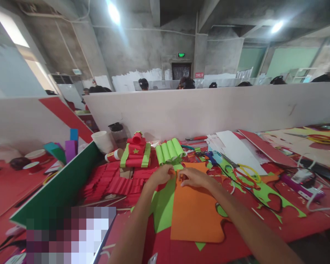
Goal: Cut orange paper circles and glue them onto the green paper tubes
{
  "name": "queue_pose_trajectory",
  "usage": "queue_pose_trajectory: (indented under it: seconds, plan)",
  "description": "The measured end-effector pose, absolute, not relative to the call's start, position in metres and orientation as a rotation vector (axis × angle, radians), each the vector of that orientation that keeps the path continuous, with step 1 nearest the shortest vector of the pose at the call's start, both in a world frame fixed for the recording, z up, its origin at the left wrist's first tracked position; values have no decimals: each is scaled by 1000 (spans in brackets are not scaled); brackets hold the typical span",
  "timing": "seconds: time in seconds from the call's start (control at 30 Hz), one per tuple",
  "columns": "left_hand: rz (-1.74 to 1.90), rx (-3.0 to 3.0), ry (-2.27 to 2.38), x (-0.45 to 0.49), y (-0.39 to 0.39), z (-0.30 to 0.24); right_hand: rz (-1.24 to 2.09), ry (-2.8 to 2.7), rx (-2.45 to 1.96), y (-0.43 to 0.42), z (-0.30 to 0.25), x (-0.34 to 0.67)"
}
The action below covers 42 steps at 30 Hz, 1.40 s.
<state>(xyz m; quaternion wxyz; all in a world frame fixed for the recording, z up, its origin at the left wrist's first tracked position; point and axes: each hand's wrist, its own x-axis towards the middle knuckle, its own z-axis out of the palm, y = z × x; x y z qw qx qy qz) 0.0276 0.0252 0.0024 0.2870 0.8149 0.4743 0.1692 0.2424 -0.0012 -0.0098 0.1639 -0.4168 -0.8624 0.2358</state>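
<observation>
At the far left, the dark green board (63, 183) stands on edge, slanting across the red table. Just right of it, folded red paper strips (112, 181) lie in rows, a little to the left of the hands. Above these strips, the red paper model (136, 151), with a yellow-green star and bands, sits beyond the left hand and to its left.

Next come the rolled green tubes (169, 151), side by side just beyond the left hand. The left hand (165, 174) has its fingers bent, their tips close to the upper left corner of the orange sheet (198, 216); whether they pinch anything, I cannot tell. The green sheet (164, 211) shows below this hand, running along the left edge of the orange one.

The orange sheet lies flat, mostly below the right hand and toward the person, its upper part reaching past the fingers. The right hand (191, 177) is over that upper part, fingers curled and turned toward the left hand, a narrow gap between the two; I cannot tell whether it grips anything.

Farther right, scissors (247, 174) with yellow and red handles lie well apart from the right hand, near cut green scraps (287, 203). At the far right is the purple power strip (302, 187).
</observation>
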Motion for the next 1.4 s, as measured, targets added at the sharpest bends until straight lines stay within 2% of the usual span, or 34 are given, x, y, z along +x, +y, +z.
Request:
queue_pose_trajectory:
  seconds: [0.43,0.77,1.4]
  plan:
    - [471,2135,1200,34,20,7,716,-2151,-1185,-5,3,254]
    - [515,2148,1197,39,19,1,1078,-1900,-1270,-4,1,269]
    - [478,2136,1274,43,26,-16,598,-2038,-1356,14,7,298]
